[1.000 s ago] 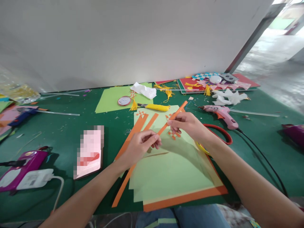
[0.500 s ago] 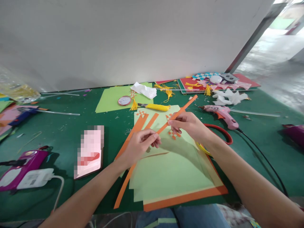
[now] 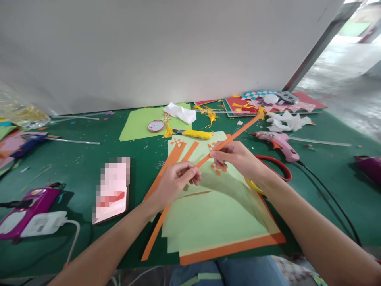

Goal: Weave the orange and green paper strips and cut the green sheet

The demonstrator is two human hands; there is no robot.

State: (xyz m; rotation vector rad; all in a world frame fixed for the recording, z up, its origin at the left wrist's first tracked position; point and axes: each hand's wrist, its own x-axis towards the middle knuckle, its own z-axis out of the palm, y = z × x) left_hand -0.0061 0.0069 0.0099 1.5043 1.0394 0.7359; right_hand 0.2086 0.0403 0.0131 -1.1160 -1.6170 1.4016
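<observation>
An orange paper strip (image 3: 238, 133) slants up to the right, held above a stack of pale green paper sheets (image 3: 220, 214). My left hand (image 3: 181, 174) pinches its lower end between thumb and fingers. Farther up the strip, my right hand (image 3: 229, 154) grips it between thumb and forefinger, with a long free length reaching past it toward a yellow tassel. Small woven orange-and-white paper pieces (image 3: 218, 169) lie under and near the right hand. More orange strips (image 3: 169, 167) rest on the sheets left of my hands, one of them passing beneath the left wrist.
A yellow utility knife (image 3: 196, 134) lies behind my hands. On the right are a pink glue gun (image 3: 278, 143) with its cord and red-handled scissors (image 3: 279, 165). To the left, a phone (image 3: 111, 194) and a purple power strip (image 3: 38, 206) lie on the green table (image 3: 89, 167).
The strip's free end now reaches farther up and right beyond my right hand, close to the yellow tassel. Both hands have stayed almost in place.
</observation>
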